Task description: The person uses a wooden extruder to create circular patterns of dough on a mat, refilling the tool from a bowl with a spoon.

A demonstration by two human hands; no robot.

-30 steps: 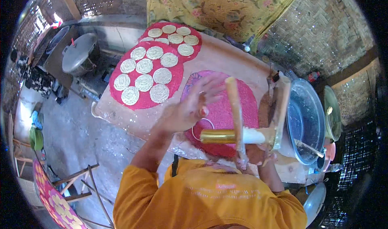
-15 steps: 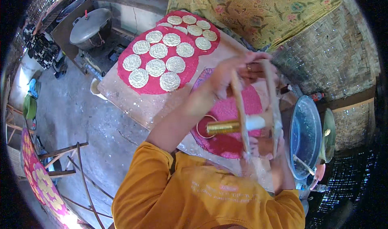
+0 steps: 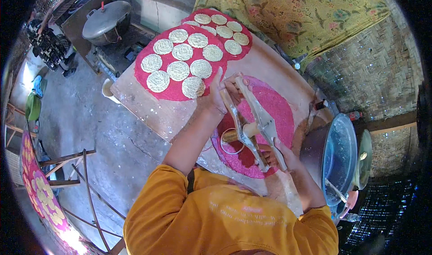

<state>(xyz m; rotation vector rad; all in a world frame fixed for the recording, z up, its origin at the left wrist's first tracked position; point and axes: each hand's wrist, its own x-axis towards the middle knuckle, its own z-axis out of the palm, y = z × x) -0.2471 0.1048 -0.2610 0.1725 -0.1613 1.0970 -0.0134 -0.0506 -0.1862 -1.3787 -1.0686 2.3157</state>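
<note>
Both hands hold a wooden press [image 3: 263, 120] over a round pink-red cloth [image 3: 281, 109]. It has two long handle bars, a brass-coloured cylinder [image 3: 230, 136] and a pale plunger between the bars. My left hand [image 3: 227, 91] is closed round the far ends of the bars, thumb stretched along one. Around the near ends, my right hand [image 3: 281, 154] is closed. A thin pale ring [image 3: 232, 152] lies at the cylinder's lower end; whether they touch I cannot tell. Farther left, flat pale rounds of stranded dough [image 3: 178, 70] lie on a red cloth [image 3: 148, 82].
The wooden table [image 3: 155, 113] also bears another red cloth [image 3: 245, 52] with dough rounds. At right stand a large blue basin [image 3: 339, 151] and a green bowl [image 3: 364, 160]. A lidded pot [image 3: 105, 21] sits far left; wooden stick legs [image 3: 92, 196] stand on the floor.
The press has come left and down, and its cylinder is now beside the ring. Both hands moved with it, still gripping the bars. The plunger shows less between the bars.
</note>
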